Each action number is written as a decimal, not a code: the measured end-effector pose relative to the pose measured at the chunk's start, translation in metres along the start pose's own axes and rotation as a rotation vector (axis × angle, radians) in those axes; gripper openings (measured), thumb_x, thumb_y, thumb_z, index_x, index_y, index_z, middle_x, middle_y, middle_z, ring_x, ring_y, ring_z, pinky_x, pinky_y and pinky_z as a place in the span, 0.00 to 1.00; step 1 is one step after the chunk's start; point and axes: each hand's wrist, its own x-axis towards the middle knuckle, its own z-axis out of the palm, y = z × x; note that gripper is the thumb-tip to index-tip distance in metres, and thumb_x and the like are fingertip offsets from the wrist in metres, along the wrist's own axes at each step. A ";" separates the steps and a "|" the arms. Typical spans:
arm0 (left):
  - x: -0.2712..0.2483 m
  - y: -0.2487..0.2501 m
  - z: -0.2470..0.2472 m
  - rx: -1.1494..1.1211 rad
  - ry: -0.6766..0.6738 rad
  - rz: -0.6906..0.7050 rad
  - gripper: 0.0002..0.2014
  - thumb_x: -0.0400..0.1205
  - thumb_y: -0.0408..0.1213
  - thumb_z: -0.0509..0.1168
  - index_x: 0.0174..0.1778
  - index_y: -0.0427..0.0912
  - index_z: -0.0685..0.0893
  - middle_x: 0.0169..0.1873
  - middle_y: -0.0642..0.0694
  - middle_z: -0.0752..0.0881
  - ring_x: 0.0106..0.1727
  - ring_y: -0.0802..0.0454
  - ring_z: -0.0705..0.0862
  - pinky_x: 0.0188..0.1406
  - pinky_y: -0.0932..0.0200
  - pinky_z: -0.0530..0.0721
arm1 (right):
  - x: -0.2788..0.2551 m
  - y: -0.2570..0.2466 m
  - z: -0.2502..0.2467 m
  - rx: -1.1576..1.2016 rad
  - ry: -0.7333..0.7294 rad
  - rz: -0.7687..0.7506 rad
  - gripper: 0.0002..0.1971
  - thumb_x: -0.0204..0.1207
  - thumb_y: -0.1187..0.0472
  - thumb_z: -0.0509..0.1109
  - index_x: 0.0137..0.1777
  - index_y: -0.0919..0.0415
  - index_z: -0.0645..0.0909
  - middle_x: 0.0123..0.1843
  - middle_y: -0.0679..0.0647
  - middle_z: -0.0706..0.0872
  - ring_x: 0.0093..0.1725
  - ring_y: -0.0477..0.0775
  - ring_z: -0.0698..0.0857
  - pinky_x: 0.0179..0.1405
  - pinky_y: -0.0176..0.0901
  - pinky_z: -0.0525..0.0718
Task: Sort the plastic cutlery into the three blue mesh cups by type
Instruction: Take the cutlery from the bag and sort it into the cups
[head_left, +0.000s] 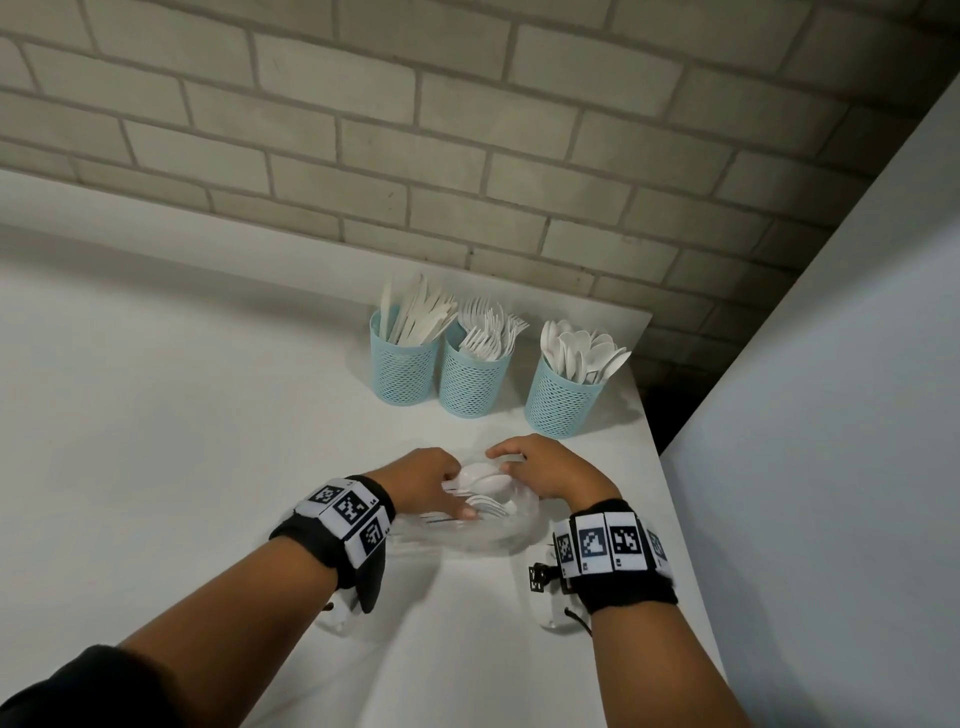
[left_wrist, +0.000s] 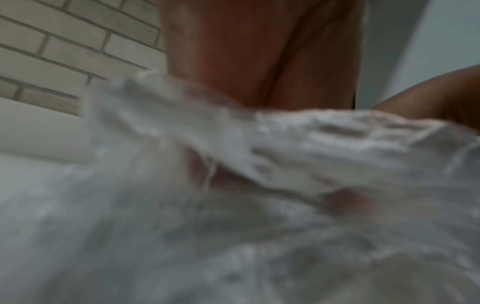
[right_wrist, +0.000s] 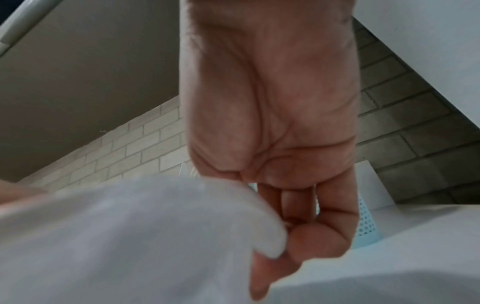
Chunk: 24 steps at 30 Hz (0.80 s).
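Observation:
Three blue mesh cups stand at the back of the white table (head_left: 208, 415): the knife cup (head_left: 405, 369), the fork cup (head_left: 470, 384) and the spoon cup (head_left: 561, 402), each holding several white pieces. In front of them lies a clear plastic bag (head_left: 498, 535) with white spoons (head_left: 483, 480) and forks (head_left: 491, 506) in it. My left hand (head_left: 441, 488) grips the bag's left side, thumb laid over the forks. My right hand (head_left: 524, 462) pinches the bag's far right edge. The left wrist view shows the blurred bag (left_wrist: 233, 226). In the right wrist view, thumb and fingers (right_wrist: 311, 240) pinch the bag (right_wrist: 130, 236).
A brick wall (head_left: 467, 156) runs behind the cups. A tall white panel (head_left: 831, 415) stands just right of the table's right edge, close to my right wrist. The spoon cup (right_wrist: 366, 222) shows behind my right fingers. Bare table stretches to the left.

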 end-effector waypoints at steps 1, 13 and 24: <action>0.000 -0.001 -0.001 -0.015 0.020 -0.010 0.23 0.74 0.47 0.73 0.25 0.44 0.65 0.25 0.50 0.67 0.27 0.55 0.64 0.26 0.61 0.58 | 0.000 0.001 0.001 0.014 0.010 0.002 0.17 0.81 0.66 0.60 0.67 0.53 0.80 0.70 0.54 0.80 0.65 0.55 0.79 0.59 0.40 0.75; -0.004 0.005 -0.014 -0.434 0.075 -0.018 0.15 0.87 0.45 0.53 0.49 0.40 0.81 0.32 0.51 0.74 0.31 0.58 0.72 0.32 0.69 0.71 | -0.002 0.004 0.000 0.060 0.032 -0.003 0.18 0.82 0.68 0.59 0.69 0.55 0.78 0.69 0.55 0.80 0.59 0.51 0.79 0.51 0.36 0.75; -0.005 0.015 -0.018 -0.636 0.057 -0.048 0.05 0.83 0.37 0.63 0.45 0.41 0.76 0.31 0.49 0.72 0.29 0.55 0.68 0.26 0.67 0.67 | -0.002 -0.002 -0.007 0.074 0.079 -0.026 0.17 0.82 0.67 0.59 0.68 0.58 0.78 0.61 0.55 0.81 0.62 0.54 0.79 0.56 0.40 0.78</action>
